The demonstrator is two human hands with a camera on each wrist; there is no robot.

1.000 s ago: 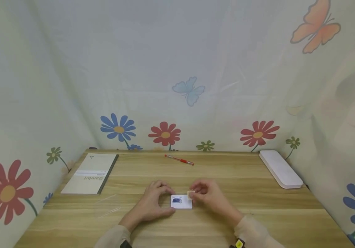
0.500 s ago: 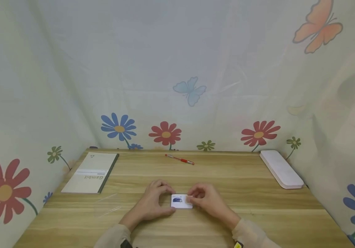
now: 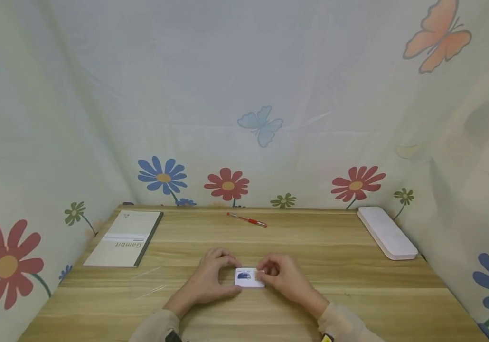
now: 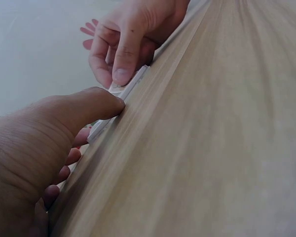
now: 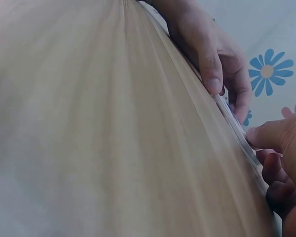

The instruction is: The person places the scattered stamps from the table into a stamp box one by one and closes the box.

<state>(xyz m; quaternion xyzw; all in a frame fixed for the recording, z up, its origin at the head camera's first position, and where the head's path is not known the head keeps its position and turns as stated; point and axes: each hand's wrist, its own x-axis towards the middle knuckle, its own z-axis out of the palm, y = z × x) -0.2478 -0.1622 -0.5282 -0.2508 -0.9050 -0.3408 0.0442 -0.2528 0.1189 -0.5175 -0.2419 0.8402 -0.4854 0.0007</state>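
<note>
Head view. A small white card [image 3: 245, 277] with a dark blue picture lies on the desk [image 3: 197, 232] between two hands. The left hand [image 3: 210, 281] is arched, its fingers well parted from the thumb, holding the card's left end by its near and far edges. The right hand [image 3: 286, 279] has its fingers bent, forefinger close to thumb, at the card's right end. Beyond lie a notebook [image 3: 122, 240], a red pen [image 3: 247, 220] and a white case [image 3: 387, 232].

Left wrist view. The right thumb presses on a small pale piece [image 4: 117, 90], partly hidden, on the card.

Right wrist view. The card appears edge-on, the left thumb against its near edge.
</note>
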